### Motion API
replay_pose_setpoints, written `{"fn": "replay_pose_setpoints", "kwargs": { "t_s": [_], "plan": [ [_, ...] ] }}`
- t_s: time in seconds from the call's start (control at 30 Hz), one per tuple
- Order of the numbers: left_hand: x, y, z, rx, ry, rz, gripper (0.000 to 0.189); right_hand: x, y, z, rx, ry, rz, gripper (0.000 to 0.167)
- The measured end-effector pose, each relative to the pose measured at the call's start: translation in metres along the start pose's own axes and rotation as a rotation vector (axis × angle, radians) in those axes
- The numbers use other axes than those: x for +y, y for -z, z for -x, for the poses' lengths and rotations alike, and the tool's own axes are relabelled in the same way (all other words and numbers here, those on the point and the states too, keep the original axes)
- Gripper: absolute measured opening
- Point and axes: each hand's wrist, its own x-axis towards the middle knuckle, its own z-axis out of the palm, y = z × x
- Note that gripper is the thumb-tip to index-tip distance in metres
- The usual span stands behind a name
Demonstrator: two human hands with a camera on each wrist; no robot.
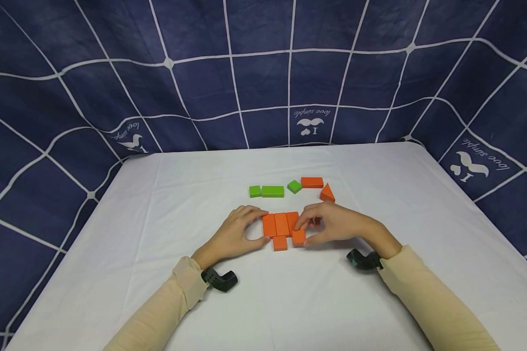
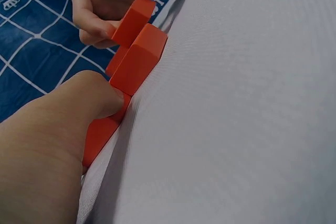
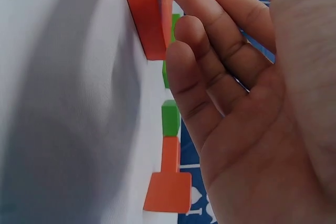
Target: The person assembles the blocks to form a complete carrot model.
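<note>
Three orange rectangular blocks [image 1: 281,224] lie side by side in a row on the table. My left hand [image 1: 233,233] is at the row's left end, index finger at the far corner and thumb at the near corner of the leftmost block [image 1: 269,225]. A small orange block [image 1: 280,243] sits against the near side of the row. My right hand [image 1: 329,223] pinches another small orange block [image 1: 298,238] between thumb and index finger, near the row's right end. In the left wrist view this pinched block [image 2: 134,20] is raised off the cloth.
Behind the row lie a small green block [image 1: 254,191], a longer green block [image 1: 273,191], a turned green block [image 1: 294,186], an orange rectangular block [image 1: 312,182] and an orange triangular block [image 1: 327,193]. White cloth [image 1: 193,185] covers the table. Blue checked fabric [image 1: 263,78] hangs around it.
</note>
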Motion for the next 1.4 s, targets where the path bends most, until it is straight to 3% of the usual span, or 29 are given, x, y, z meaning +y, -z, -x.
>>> {"fn": "replay_pose_setpoints", "kwargs": {
  "t_s": [0.47, 1.03, 1.4],
  "plan": [
    [0.0, 0.0, -0.001, -0.002, 0.001, -0.001, 0.062, -0.003, -0.007, -0.003, -0.053, 0.008, 0.064, 0.03],
    [0.001, 0.0, -0.001, -0.003, 0.004, -0.003, 0.062, -0.002, -0.014, -0.008, -0.044, 0.055, 0.085, 0.027],
    [0.002, 0.002, -0.001, -0.005, 0.0, 0.001, 0.063, -0.004, -0.017, -0.01, -0.038, 0.026, 0.067, 0.027]
  ]
}}
